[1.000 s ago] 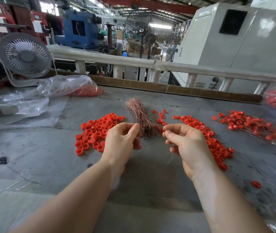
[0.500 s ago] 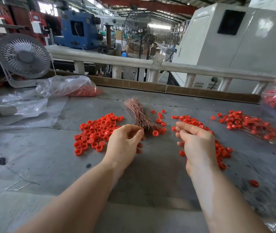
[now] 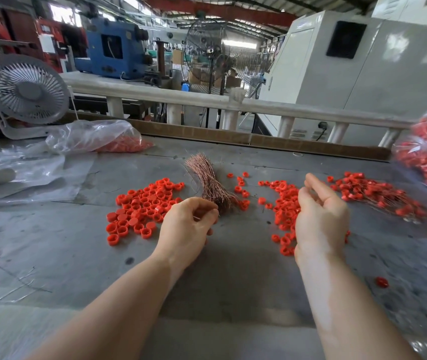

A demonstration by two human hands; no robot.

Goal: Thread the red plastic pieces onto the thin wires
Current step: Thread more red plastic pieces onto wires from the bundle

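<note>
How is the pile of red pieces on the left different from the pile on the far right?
The left pile holds loose red caps only; the far-right pile has thin wires running through and out of its pieces. The left pile lies compact beside the copper wire bundle; the far-right pile is stretched out beyond the right hand. Both rest on the grey table.

Grey worktable (image 3: 233, 276) bearing loose red plastic pieces (image 3: 142, 203), a copper wire bundle (image 3: 211, 181), plastic bags (image 3: 95, 136) and a small fan (image 3: 25, 92)
</note>
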